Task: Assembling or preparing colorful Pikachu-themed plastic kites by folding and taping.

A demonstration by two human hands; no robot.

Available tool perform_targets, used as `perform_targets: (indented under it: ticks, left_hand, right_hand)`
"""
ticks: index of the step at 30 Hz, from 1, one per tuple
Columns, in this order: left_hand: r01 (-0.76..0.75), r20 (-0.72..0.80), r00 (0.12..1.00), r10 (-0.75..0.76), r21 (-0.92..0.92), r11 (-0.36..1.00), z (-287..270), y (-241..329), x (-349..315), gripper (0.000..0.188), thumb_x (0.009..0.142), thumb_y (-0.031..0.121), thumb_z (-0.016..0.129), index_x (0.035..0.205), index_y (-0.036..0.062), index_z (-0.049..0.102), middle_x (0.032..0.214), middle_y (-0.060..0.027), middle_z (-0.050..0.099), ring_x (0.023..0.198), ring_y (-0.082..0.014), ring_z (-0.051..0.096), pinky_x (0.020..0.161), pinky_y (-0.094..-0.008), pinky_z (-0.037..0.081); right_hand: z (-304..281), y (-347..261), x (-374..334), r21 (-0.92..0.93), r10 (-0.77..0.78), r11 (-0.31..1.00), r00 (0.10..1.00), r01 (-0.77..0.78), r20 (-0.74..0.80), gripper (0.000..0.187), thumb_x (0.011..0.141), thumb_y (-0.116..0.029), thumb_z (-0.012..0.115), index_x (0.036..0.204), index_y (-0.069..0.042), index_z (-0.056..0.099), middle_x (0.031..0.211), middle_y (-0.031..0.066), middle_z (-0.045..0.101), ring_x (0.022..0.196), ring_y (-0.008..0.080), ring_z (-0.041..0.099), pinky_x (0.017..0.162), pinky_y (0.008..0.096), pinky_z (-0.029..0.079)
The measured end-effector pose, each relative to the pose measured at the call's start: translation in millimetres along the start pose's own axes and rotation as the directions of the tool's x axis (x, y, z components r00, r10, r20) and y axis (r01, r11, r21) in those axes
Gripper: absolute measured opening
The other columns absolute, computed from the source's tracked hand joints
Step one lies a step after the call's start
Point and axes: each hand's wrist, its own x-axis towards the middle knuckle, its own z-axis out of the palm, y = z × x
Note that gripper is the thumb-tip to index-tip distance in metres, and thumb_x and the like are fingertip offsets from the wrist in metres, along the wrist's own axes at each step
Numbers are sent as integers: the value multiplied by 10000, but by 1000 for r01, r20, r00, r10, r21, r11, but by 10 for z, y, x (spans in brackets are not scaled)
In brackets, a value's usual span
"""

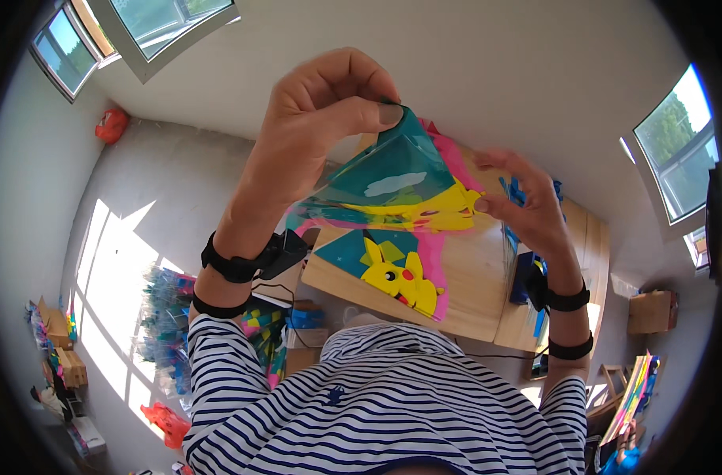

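My left hand (pixel 329 111) is raised above the table, thumb and finger pinched on the top corner of a thin, shiny printed kite sail (pixel 404 162). The sail is teal with a yellow cartoon figure and a pink border, and it hangs in folds from that corner. Beside its yellow edge is my right hand (pixel 527 198), slightly blurred, with thumb and fingers apart; whether the thumb touches the sail I cannot tell. Below, a similar cartoon sail (pixel 400 273) lies on the wooden table (pixel 471 293), partly covered by the raised one.
Blue items lie along the table's right part, near a dark blue box (pixel 525 277). Left of the table, clear-wrapped bundles (pixel 167 324) cover the floor near a red plastic bag (pixel 167 423). A cardboard box (pixel 652 312) stands at right. A thin cable runs by each wrist.
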Motion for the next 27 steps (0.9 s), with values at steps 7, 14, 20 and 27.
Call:
perform_targets:
  ticks: [7, 14, 20, 27]
  left_hand:
    - [18, 46, 999, -22, 68, 998, 130, 75, 164, 106, 863, 32, 630, 964, 47, 656, 882, -14, 650, 814, -80, 628, 776, -208, 525]
    - [37, -3, 999, -37, 31, 999, 24, 93, 96, 112, 855, 51, 646, 966, 44, 649, 902, -10, 645, 848, -74, 623, 790, -218, 520]
    - [90, -65, 994, -85, 72, 993, -187, 41, -63, 126, 860, 59, 632, 984, 35, 635, 900, -39, 652, 849, -110, 633, 813, -258, 515]
    - [20, -17, 1000, -19, 88, 996, -328, -60, -101, 162, 902, 74, 589, 1041, 9, 641, 905, -81, 677, 881, -165, 663, 856, -302, 522]
  right_hand:
    - [412, -39, 312, 471, 60, 878, 996, -81, 60, 274, 864, -84, 732, 1122, -23, 661, 1077, 54, 681, 1044, 156, 619, 950, 315, 487]
    - [663, -225, 484, 654, -31, 757, 999, -1, 37, 178, 898, -95, 713, 1054, -22, 670, 941, 8, 655, 905, 90, 604, 835, 249, 489]
    - [458, -204, 468, 577, 64, 812, 996, -88, 62, 109, 929, -119, 680, 918, -10, 672, 806, -37, 593, 773, 41, 541, 724, 191, 456]
    - [376, -139, 420, 573, 121, 807, 990, -144, 78, 131, 939, -144, 649, 897, -21, 660, 771, -47, 566, 744, 26, 511, 662, 174, 416]
